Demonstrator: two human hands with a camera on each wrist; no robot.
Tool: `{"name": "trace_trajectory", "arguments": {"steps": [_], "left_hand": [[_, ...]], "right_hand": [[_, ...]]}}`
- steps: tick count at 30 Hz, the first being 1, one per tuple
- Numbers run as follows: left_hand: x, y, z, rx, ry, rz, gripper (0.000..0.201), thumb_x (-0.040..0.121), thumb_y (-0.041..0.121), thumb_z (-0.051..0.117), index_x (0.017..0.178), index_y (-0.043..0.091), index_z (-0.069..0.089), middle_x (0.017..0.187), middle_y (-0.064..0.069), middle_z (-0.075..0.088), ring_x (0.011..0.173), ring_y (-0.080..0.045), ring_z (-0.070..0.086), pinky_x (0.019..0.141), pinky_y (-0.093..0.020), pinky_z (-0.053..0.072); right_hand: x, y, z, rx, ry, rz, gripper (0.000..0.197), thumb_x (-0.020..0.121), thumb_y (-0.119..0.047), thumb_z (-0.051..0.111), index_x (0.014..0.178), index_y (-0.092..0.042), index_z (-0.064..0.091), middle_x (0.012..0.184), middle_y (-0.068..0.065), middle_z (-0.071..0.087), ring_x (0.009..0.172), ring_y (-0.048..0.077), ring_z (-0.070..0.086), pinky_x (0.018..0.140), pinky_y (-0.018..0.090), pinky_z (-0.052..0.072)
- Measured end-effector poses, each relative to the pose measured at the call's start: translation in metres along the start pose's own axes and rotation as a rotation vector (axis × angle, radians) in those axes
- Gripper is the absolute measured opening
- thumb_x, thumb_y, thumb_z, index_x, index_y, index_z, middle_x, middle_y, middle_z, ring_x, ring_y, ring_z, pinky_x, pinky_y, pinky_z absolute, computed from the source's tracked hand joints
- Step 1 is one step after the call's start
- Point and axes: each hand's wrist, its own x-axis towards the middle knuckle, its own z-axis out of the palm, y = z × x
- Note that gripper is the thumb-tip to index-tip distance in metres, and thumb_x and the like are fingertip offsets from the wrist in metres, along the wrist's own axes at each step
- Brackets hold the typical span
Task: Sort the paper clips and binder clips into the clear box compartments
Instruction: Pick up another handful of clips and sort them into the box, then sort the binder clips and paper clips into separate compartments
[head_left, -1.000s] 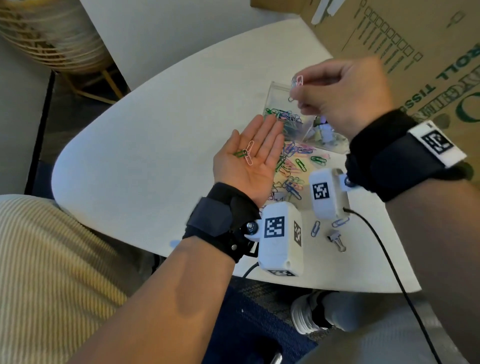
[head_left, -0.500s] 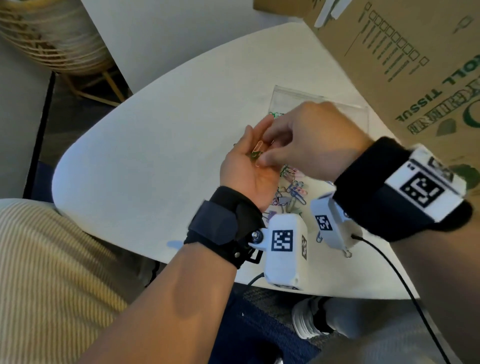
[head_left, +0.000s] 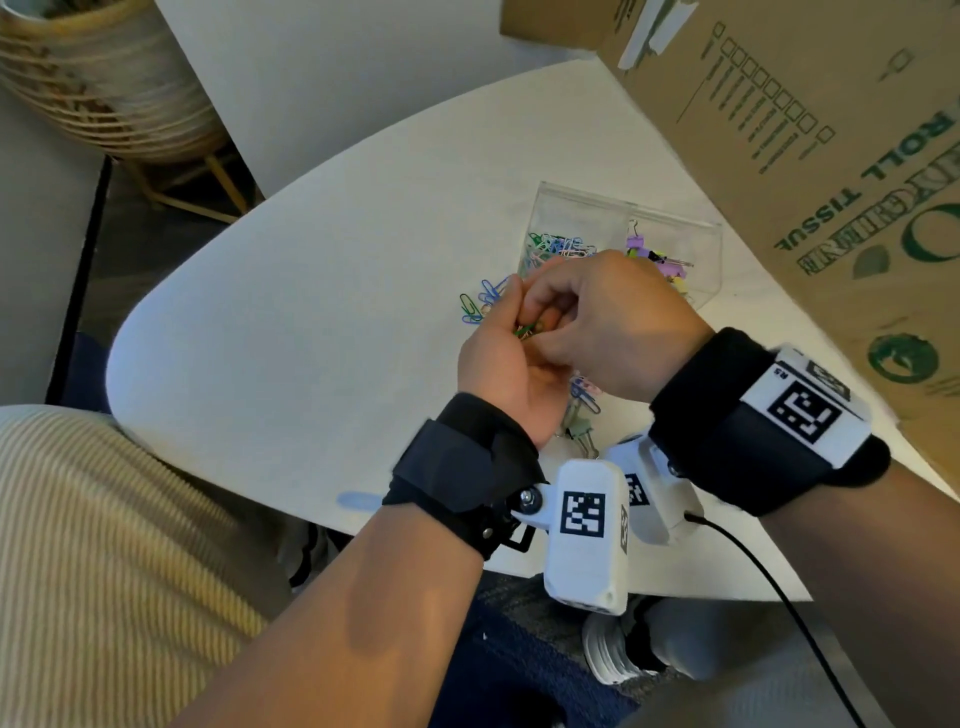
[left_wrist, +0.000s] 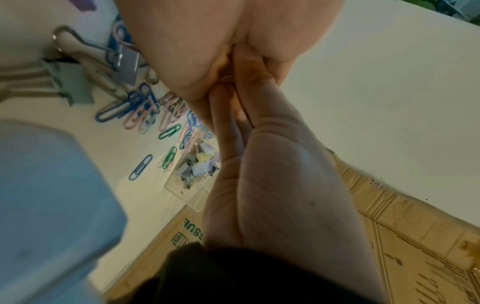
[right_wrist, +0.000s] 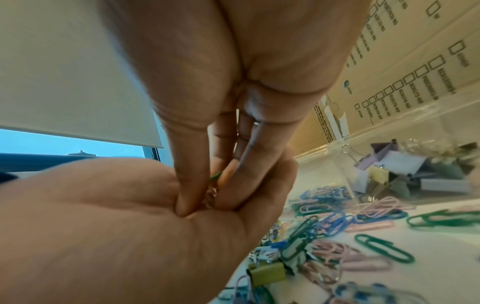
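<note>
The left hand (head_left: 506, 358) is turned palm up over the desk (head_left: 291, 322), its fingers a little cupped, and it carries a few paper clips (head_left: 525, 330) in the palm. The right hand (head_left: 602, 332) comes from 3 o'clock and reaches down into this palm. In the right wrist view, the thumb and finger of its grip are closing on a pink clip (right_wrist: 209, 198), with a green clip (right_wrist: 215, 176) just behind it; so the grip is grasping, not released. The left hand only supports; it does not clamp anything.

The box (head_left: 691, 270) is at 12 o'clock from both hands, near them. Its 9 o'clock compartment has paper clips, its 3 o'clock compartment has binder clips (head_left: 644, 252). The right hand is the nearer one to the box. I think the next move is a short lift and a carry toward 12 o'clock, slightly to 11, to the paper clip side. The long axis of the pinched clip I cannot tell; fingers hide it.

More loose clips (right_wrist: 335, 222) lie on the desk under the hands, also a few binder clips (left_wrist: 78, 86).
</note>
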Motion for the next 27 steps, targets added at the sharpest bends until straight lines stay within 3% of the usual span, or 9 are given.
{"name": "trace_trajectory", "arguments": {"steps": [2,6,9,11,15,20,22,24,27], "left_hand": [[0.0,-0.002,0.001,0.001,0.003,0.011,0.034,0.101,0.031,0.038,0.098,0.009,0.063,0.087,-0.009,0.069,0.108,-0.024,0.059,0.11,-0.038,0.035],[0.003,-0.003,-0.001,-0.048,0.009,-0.019,0.034,0.098,0.036,0.043,0.109,0.009,0.061,0.117,-0.015,0.062,0.125,-0.028,0.051,0.111,-0.042,0.032],[0.004,-0.002,-0.003,-0.059,0.029,-0.019,0.036,0.097,0.037,0.045,0.113,0.009,0.061,0.105,-0.012,0.064,0.122,-0.028,0.054,0.11,-0.042,0.034],[0.004,0.0,-0.002,-0.056,0.042,-0.024,0.037,0.097,0.037,0.044,0.115,0.008,0.06,0.102,-0.011,0.065,0.119,-0.027,0.056,0.11,-0.04,0.035],[0.001,0.002,0.001,-0.032,0.056,-0.038,0.035,0.097,0.039,0.042,0.101,0.01,0.063,0.095,-0.008,0.065,0.113,-0.026,0.057,0.11,-0.038,0.033],[-0.004,0.014,0.003,0.145,0.054,0.094,0.04,0.101,0.036,0.035,0.111,0.007,0.061,0.092,-0.011,0.068,0.09,-0.023,0.065,0.092,-0.034,0.05],[-0.007,0.023,0.004,0.207,0.063,0.137,0.033,0.099,0.03,0.039,0.111,0.01,0.063,0.096,-0.01,0.068,0.092,-0.024,0.065,0.092,-0.035,0.05],[-0.01,0.032,0.006,0.284,0.09,0.18,0.024,0.095,0.024,0.048,0.106,0.012,0.066,0.086,-0.006,0.066,0.084,-0.024,0.064,0.087,-0.033,0.051],[-0.016,0.042,0.008,0.459,0.14,0.257,0.016,0.092,0.02,0.055,0.101,0.016,0.067,0.074,0.001,0.059,0.072,-0.019,0.059,0.068,-0.028,0.05]], "right_hand": [[0.0,0.001,-0.001,0.024,0.007,0.012,0.014,0.071,-0.014,0.076,0.078,-0.022,0.069,0.081,-0.007,0.069,0.074,0.01,0.063,0.073,0.028,0.054],[-0.002,0.0,0.001,0.066,0.03,0.004,0.016,0.07,-0.011,0.075,0.08,-0.023,0.069,0.076,-0.012,0.067,0.07,0.002,0.06,0.067,0.016,0.048],[-0.001,0.001,0.004,0.128,0.035,-0.001,0.021,0.07,-0.006,0.074,0.074,-0.027,0.068,0.072,-0.012,0.067,0.067,0.002,0.06,0.066,0.016,0.048],[-0.001,0.002,0.007,0.203,0.06,-0.005,0.025,0.07,-0.003,0.073,0.072,-0.027,0.067,0.073,-0.009,0.068,0.071,0.008,0.065,0.071,0.026,0.054],[-0.003,0.002,0.012,0.275,0.104,-0.042,0.027,0.071,0.0,0.071,0.074,-0.027,0.069,0.076,-0.01,0.069,0.075,0.008,0.067,0.078,0.032,0.057],[0.007,0.005,-0.005,0.453,0.167,-0.006,0.021,0.071,0.005,0.073,0.075,-0.015,0.07,0.08,0.009,0.074,0.07,0.023,0.07,0.075,0.044,0.06],[0.023,0.011,-0.02,0.406,0.315,0.031,0.022,0.067,0.0,0.074,0.07,-0.021,0.068,0.077,0.009,0.073,0.068,0.024,0.071,0.073,0.046,0.059],[0.04,0.016,-0.031,0.272,0.379,0.052,0.019,0.065,-0.01,0.076,0.065,-0.026,0.066,0.073,0.001,0.071,0.072,0.023,0.07,0.075,0.045,0.058],[0.053,0.018,-0.036,0.055,0.241,0.105,0.013,0.073,-0.025,0.08,0.082,-0.026,0.071,0.084,-0.003,0.07,0.084,0.019,0.067,0.08,0.034,0.055]]}}
